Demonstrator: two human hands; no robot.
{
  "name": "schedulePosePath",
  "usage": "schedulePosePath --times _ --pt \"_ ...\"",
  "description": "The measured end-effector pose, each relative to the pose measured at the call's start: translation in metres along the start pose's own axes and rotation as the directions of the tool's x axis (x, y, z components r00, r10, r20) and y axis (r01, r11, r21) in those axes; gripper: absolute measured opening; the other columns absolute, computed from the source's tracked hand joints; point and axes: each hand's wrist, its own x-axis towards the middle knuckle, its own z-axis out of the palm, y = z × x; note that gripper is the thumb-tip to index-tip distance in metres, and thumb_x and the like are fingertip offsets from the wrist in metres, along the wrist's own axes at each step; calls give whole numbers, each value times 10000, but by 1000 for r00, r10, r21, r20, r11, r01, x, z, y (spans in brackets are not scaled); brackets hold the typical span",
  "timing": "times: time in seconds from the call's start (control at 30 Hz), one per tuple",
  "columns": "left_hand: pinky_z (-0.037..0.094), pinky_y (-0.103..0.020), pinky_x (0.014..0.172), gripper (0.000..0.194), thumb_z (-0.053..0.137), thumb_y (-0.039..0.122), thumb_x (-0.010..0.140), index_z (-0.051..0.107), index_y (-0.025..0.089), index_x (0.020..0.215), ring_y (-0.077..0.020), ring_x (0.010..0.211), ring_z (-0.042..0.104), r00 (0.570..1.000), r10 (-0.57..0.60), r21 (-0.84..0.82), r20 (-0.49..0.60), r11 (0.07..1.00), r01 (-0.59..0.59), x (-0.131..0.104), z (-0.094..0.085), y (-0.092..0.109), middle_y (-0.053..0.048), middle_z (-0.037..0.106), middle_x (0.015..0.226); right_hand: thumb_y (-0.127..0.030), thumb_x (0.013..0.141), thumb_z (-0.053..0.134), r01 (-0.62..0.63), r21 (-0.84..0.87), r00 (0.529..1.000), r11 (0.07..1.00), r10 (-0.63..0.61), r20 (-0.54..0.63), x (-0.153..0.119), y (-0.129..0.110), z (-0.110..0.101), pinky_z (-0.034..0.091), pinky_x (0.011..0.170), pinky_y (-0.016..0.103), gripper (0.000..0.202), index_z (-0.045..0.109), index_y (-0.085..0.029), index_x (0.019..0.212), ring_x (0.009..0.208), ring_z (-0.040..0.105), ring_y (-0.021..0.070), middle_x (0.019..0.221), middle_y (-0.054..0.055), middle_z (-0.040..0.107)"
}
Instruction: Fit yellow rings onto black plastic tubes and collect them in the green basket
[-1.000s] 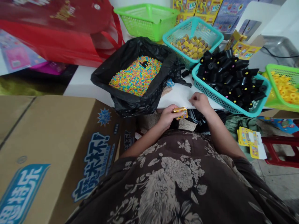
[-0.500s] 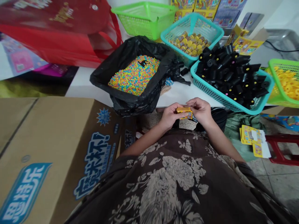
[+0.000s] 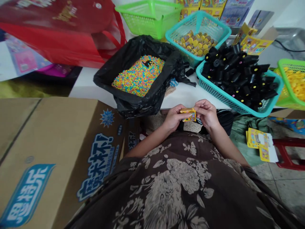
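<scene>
A small yellow printed box (image 3: 190, 117) is held just past the table's front edge, above my lap. My left hand (image 3: 174, 117) grips it from the left, with the thumb across its printed front. At the right end of the box is my right hand (image 3: 206, 115), its thumb and fingertips pinched together at the corner. Beyond my hands, a black plastic bag (image 3: 105, 76) lines a tray of small multicoloured balls (image 3: 140, 76). To the right of it, a turquoise basket (image 3: 222, 97) is heaped with black plastic pieces (image 3: 238, 74).
Another turquoise basket (image 3: 176, 39) holds yellow-capped little jars. Green baskets (image 3: 135, 19) stand behind and at the far right. A large cardboard box (image 3: 59, 133) fills the left side. Flat yellow cards (image 3: 257, 140) lie by a red stool (image 3: 289, 152).
My right hand has shifted its fingers, now pinching at the box's upper right corner. The box has tipped so more of its printed face shows. The view has moved slightly.
</scene>
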Motion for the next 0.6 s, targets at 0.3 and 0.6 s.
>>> schedulePosePath --times 0.3,0.6 --pt "397 -238 582 461 965 315 472 584 171 688 -96 577 552 992 -107 10 -61 994 108 -5 -20 -1 37 639 649 -495 814 808 44 -584 991 811 41 131 -66 14 -70 473 605 295 309 695 -219 736 598 561 149 658 4 647" --pt "405 -237 623 432 954 316 487 593 171 676 -99 632 558 992 -127 123 -24 984 129 2 -10 -19 32 646 668 -398 955 653 94 -639 849 763 274 453 -103 -4 -76 482 698 277 252 681 -206 796 720 602 160 778 24 690"
